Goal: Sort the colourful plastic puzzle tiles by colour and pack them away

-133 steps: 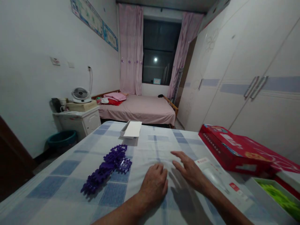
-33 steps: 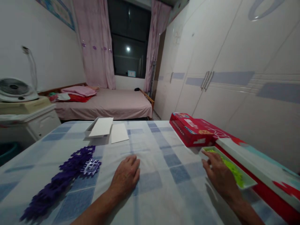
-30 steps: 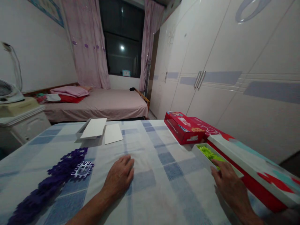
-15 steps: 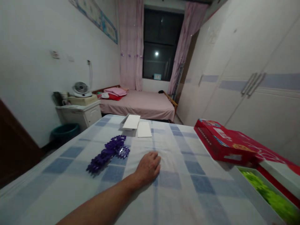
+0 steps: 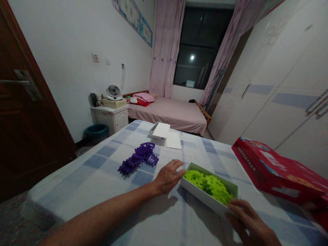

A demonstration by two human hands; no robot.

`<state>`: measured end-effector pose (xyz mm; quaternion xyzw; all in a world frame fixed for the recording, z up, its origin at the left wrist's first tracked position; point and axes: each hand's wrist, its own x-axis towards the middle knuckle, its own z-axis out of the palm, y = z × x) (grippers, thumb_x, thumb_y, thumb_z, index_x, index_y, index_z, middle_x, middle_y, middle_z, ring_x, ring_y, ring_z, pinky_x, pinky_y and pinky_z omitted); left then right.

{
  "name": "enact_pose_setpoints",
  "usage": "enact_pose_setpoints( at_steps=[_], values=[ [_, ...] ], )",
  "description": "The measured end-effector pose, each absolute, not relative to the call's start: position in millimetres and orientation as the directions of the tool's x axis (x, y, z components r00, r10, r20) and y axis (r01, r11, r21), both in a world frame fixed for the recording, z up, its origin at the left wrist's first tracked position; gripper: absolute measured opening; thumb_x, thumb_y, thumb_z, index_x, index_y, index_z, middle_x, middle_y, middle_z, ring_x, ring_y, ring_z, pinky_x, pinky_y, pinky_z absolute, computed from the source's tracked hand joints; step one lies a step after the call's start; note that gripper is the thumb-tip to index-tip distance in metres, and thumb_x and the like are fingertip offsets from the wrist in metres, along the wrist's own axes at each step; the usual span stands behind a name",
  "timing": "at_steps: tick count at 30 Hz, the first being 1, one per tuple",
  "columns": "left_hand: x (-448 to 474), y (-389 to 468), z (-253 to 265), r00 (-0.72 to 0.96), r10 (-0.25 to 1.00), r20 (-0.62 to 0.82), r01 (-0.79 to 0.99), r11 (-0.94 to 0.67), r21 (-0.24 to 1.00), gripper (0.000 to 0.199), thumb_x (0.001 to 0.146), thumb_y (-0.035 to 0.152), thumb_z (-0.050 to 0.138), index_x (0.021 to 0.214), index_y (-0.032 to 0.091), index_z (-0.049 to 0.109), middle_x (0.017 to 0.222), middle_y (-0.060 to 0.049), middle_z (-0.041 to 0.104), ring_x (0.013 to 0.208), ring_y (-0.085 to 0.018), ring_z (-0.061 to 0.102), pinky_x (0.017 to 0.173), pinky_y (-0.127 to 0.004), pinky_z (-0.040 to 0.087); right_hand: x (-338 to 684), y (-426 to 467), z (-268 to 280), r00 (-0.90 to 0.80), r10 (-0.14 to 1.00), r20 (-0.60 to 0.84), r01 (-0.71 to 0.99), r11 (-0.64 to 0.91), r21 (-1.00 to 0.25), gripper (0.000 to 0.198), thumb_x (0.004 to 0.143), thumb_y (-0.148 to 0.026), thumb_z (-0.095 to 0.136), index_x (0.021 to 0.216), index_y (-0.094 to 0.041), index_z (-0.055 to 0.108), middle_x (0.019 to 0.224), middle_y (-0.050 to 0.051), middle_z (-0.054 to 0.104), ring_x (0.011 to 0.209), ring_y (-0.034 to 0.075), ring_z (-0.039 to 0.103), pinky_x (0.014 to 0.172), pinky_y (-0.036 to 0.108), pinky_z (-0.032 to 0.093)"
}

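A white open-topped box (image 5: 205, 200) with bright green notched plastic pieces (image 5: 208, 184) in it is tilted slightly above the checked tablecloth. My right hand (image 5: 247, 218) grips its near right end, fingers over the rim. At the box's far left corner is my left hand (image 5: 169, 176), fingers spread and stretched towards the rim; whether they touch it I cannot tell. Left of that hand lies a pile of purple notched plastic pieces (image 5: 138, 159).
Farther back on the table sit a small white box (image 5: 160, 131) and a flat white card or lid (image 5: 173, 140). A large red box (image 5: 274, 167) stands at the right. Beyond the table are a bed (image 5: 169, 111) and wardrobe doors (image 5: 256, 75).
The white box of green pieces has come from the right edge to mid-table, with my right hand now in view on it. My left hand has opened its fingers. The view has turned left.
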<state>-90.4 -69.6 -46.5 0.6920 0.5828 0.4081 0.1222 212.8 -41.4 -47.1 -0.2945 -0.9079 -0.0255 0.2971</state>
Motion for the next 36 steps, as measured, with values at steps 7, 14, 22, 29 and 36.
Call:
enact_pose_setpoints(
  at_steps=[7,14,22,29,36],
  values=[
    [-130.4,-107.6,-53.4,-0.202,0.9,0.385,0.727,-0.126,0.675,0.038,0.091,0.037,0.038,0.119,0.019,0.056,0.123,-0.01,0.059,0.115,-0.02,0.053,0.1,-0.038,0.042,111.3,-25.8,27.3,-0.753,0.394,0.527,0.428,0.902,-0.063,0.016,0.091,-0.021,0.043,0.091,-0.021,0.059,0.106,0.006,0.056,0.075,0.013,0.06,0.062,0.025,0.05],
    [-163.9,-103.5,-41.7,-0.423,0.674,0.606,0.721,-0.155,0.675,0.034,0.093,0.033,0.035,0.104,0.017,0.063,0.115,-0.008,0.06,0.113,-0.018,0.051,0.102,-0.036,0.039,22.0,-14.9,94.4,-0.925,0.112,0.364,0.165,0.979,0.12,0.012,0.089,-0.017,0.049,0.082,-0.019,0.059,0.106,0.006,0.058,0.102,0.02,0.048,0.087,0.037,0.036],
    [-196.4,-100.7,-34.2,-0.606,0.502,0.617,0.636,-0.16,0.755,0.038,0.094,0.033,0.029,0.096,0.016,0.063,0.108,-0.008,0.06,0.108,-0.017,0.054,0.1,-0.035,0.039,-52.4,-15.7,84.4,-0.958,-0.068,0.278,-0.008,0.978,0.209,0.024,0.093,-0.025,0.044,0.074,-0.015,0.055,0.074,0.002,0.056,0.069,0.012,0.046,0.073,0.028,0.029],
    [-191.9,-99.5,-34.8,-0.57,0.538,0.621,0.65,-0.167,0.742,0.037,0.094,0.031,0.028,0.098,0.016,0.062,0.108,-0.008,0.06,0.107,-0.017,0.053,0.099,-0.033,0.039,-77.8,-11.6,94.7,-0.949,-0.21,0.234,-0.09,0.895,0.438,0.03,0.092,-0.022,0.046,0.065,-0.015,0.057,0.064,0.002,0.057,0.061,0.012,0.046,0.067,0.03,0.024],
    [-195.8,-97.0,-39.1,-0.561,0.541,0.627,0.682,-0.128,0.72,0.038,0.095,0.031,0.028,0.1,0.016,0.062,0.108,-0.008,0.06,0.107,-0.017,0.053,0.098,-0.035,0.039,-81.7,-23.6,101.2,-0.981,-0.193,0.028,-0.147,0.829,0.539,0.03,0.087,-0.01,0.049,0.06,-0.015,0.059,0.063,0.002,0.062,0.058,0.012,0.046,0.063,0.031,0.021]
  ],
)
